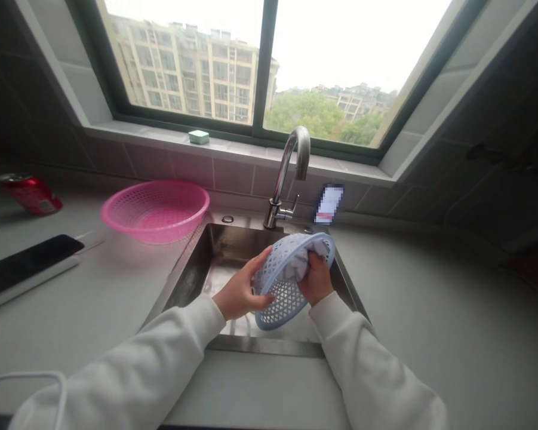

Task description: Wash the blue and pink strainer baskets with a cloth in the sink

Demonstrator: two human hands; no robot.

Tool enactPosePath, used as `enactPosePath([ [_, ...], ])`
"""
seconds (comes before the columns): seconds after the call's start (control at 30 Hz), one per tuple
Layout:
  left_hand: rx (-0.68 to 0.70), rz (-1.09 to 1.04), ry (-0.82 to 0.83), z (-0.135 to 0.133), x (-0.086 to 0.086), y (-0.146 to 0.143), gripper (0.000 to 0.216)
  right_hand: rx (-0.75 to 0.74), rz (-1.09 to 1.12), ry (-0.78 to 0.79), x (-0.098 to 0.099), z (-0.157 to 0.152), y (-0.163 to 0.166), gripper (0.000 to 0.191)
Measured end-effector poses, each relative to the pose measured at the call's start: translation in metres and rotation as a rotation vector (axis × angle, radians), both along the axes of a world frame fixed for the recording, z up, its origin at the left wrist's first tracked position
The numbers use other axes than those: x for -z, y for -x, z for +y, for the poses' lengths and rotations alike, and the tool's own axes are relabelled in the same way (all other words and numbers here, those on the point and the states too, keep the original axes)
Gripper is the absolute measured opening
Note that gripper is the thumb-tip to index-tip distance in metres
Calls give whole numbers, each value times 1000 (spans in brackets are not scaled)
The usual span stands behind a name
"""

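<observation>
A light blue plastic basket (283,306) with a pattern of small holes is held tilted over the metal sink (246,344). My left hand (244,289) grips its left rim, thumb inside and fingers behind the wall. Inside the basket, my right hand (316,279) is closed on a crumpled whitish cloth (295,266), which lies against the basket's inner wall. Part of the cloth is hidden by the right hand. Behind the basket, the curved chrome faucet (277,191) stands at the sink's back edge.
Left of the sink sits a pink perforated basket (161,230). A red can (31,194) and a black-screened device (31,263) are farther left. A phone (329,204) leans against the back wall, right of the faucet. On the windowsill lies a small green block (199,137).
</observation>
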State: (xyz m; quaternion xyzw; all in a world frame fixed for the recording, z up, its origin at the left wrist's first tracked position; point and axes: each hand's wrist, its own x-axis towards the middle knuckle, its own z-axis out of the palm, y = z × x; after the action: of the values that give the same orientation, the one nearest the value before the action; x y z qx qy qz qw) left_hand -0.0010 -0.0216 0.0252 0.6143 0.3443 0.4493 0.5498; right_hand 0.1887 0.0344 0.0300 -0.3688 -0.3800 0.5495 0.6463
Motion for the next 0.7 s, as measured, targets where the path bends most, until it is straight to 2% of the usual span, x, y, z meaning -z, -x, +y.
enactPosePath([
  [0.1,-1,-34,35,0,-1,0,111,-215,-366,-99,-2,-12,7,19],
  [0.17,-27,-30,39,0,0,2,111,-308,-517,-131,-1,-16,11,21],
  [0.2,-33,-18,26,0,0,3,110,-296,-511,-121,-1,-16,10,23],
  [0.33,10,31,-56,0,0,4,109,-71,-313,-59,-3,-11,0,22],
  [0.37,20,32,-69,0,0,3,108,-62,-302,-65,-4,-10,-3,21],
  [0.6,-11,2,-59,-1,-2,3,105,-387,-532,-118,3,-17,9,19],
  [0.63,-21,10,-66,0,-1,4,104,-395,-544,-109,4,-16,9,20],
  [0.7,-29,30,-99,1,0,5,103,-311,-483,-87,3,-15,4,18],
])
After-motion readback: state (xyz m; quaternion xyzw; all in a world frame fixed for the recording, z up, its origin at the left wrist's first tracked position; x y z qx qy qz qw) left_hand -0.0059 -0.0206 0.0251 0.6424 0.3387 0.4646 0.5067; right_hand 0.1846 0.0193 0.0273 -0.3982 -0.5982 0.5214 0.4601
